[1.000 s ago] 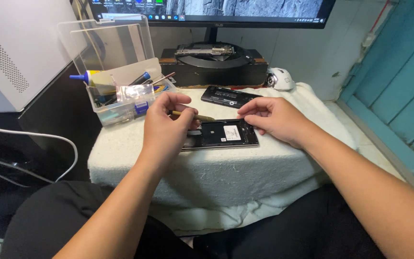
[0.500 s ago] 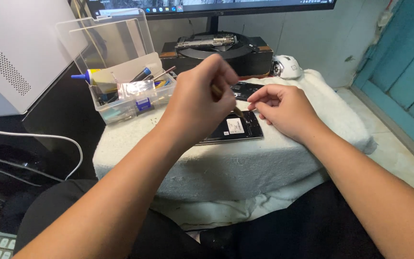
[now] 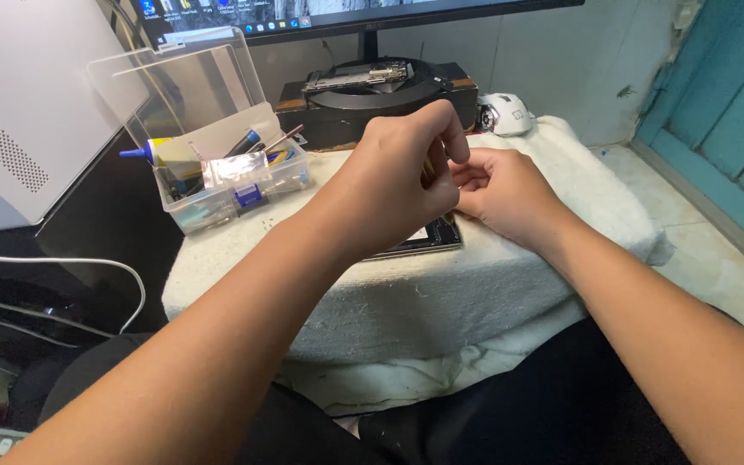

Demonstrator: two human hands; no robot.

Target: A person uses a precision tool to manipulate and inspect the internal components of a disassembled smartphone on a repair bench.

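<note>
My left hand (image 3: 398, 181) is raised above an opened dark phone (image 3: 424, 243), its fingers pinched on a small yellowish tool (image 3: 426, 169) that barely shows. My right hand (image 3: 510, 198) sits just to the right, fingers curled and touching the left hand's fingertips; whether it holds anything is hidden. The phone lies flat on a white towel (image 3: 441, 301) spread over a small table, and only its near corner shows below my hands.
A clear plastic box (image 3: 217, 185) with tools and an upright lid stands at the left. Behind are a black monitor stand (image 3: 372, 95), a white mouse (image 3: 505, 112) and a monitor (image 3: 346, 13). A white computer case (image 3: 19, 112) and cables (image 3: 88, 267) are far left, a teal door (image 3: 725, 103) right.
My left hand has lifted off the phone and come up toward the camera. The right hand has risen to meet it. The view has tilted, so the phone is mostly covered.
</note>
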